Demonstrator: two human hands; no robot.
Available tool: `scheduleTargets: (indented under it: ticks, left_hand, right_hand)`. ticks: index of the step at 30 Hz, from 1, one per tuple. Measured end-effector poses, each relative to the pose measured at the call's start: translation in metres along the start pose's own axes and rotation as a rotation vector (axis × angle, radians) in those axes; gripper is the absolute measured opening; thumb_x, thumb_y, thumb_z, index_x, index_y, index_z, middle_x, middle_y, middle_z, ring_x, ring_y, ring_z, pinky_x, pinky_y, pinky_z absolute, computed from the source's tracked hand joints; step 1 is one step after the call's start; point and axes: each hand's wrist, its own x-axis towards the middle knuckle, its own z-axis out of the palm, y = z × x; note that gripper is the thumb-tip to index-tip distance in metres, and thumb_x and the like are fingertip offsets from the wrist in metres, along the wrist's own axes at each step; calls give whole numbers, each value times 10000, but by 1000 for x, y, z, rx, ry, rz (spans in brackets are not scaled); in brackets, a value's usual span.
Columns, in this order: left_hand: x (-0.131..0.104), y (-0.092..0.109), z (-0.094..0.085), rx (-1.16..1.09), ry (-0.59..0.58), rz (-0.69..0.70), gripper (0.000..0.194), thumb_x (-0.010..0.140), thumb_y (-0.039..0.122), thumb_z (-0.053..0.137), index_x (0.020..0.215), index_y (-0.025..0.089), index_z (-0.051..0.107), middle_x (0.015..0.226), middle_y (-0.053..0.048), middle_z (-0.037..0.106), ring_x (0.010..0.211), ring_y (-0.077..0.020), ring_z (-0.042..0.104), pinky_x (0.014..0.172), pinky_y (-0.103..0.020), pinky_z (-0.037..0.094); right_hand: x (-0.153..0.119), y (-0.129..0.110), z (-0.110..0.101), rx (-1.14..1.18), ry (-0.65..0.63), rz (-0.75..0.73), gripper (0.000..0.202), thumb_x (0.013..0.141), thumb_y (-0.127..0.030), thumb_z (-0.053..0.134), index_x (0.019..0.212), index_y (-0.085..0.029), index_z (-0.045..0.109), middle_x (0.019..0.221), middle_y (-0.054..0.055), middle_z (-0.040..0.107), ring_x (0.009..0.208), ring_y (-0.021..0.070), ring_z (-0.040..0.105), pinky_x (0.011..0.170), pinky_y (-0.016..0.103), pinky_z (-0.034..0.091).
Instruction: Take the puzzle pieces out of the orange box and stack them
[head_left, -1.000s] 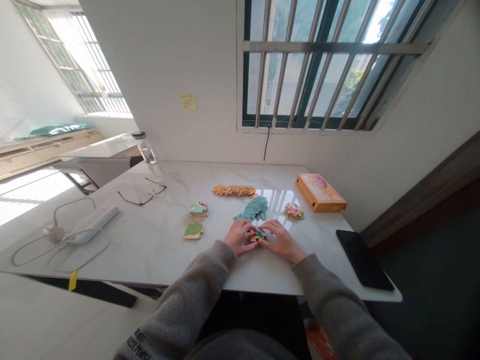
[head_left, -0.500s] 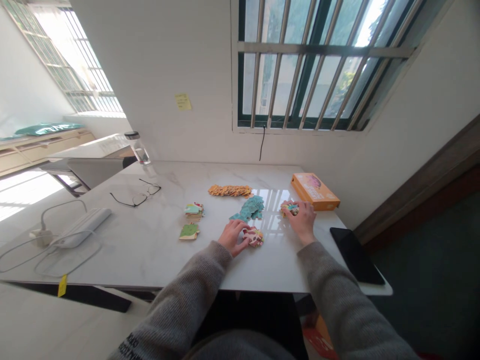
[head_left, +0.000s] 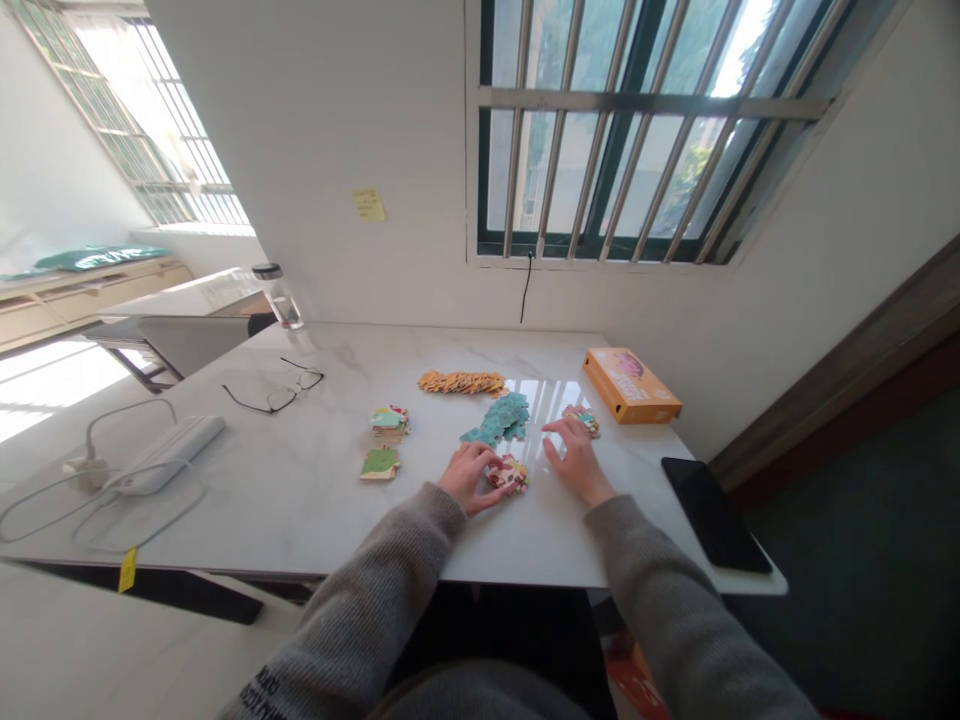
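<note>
My left hand [head_left: 470,477] rests on the table with its fingers apart, touching the left side of a pile of pink and white puzzle pieces [head_left: 511,474]. My right hand [head_left: 576,460] is open over the table, just in front of a multicoloured pile [head_left: 589,418]. Teal pieces [head_left: 505,415] lie in a heap between and behind the hands. Behind them runs a row of orange pieces [head_left: 461,382]. To the left are a mixed stack [head_left: 390,422] and a green-topped stack [head_left: 379,463].
An orange box [head_left: 631,384] sits at the back right, with a black tablet [head_left: 712,513] by the right edge. Eyeglasses [head_left: 282,398], a white power strip [head_left: 169,455] with cables and a clear bottle [head_left: 283,300] are on the left.
My right hand has let go of the multicoloured pile and moved left and towards me. My left hand has stayed by the pink and white pile, its fingers slightly more spread.
</note>
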Motion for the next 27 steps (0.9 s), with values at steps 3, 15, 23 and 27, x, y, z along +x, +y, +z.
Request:
scheduleTargets:
  ticks: [3,15,23,27]
  left_hand:
    - [-1,-5,3,8,-9,15,316,758,385,740,1003,213,639,1064,-93,603,977,-268,546,892,-457,478]
    - [0,-5,1,-17,-3,21,306,751,261,711,1043,214,633,1026,-79,617,980,-270,544,899,-448,470]
    - [3,-5,-3,-95,45,90,385,779,277,705,1145,208,606,1121,-91,639,1018,-252,562,943,-438,477]
    - [4,-7,-2,-165,60,120,233,844,322,678,1047,215,642,1126,-91,658,1041,-241,586,949,-430,485]
  right_hand:
    - [-10,-34,2,177,-203,-145,180,876,-237,605,1050,-238,648,1034,75,609,1046,250,551,947,428,470]
    - [-13,-45,3,303,-296,-158,407,719,-284,833,1072,-243,634,1060,68,609,1048,260,554,907,450,519]
    - [-15,-41,4,325,-121,-160,434,758,-372,809,1120,-252,602,1049,77,558,1001,256,577,866,431,540]
    - [-15,-42,5,389,-120,-167,372,793,-363,779,1095,-249,596,1023,68,567,983,241,590,854,406,541]
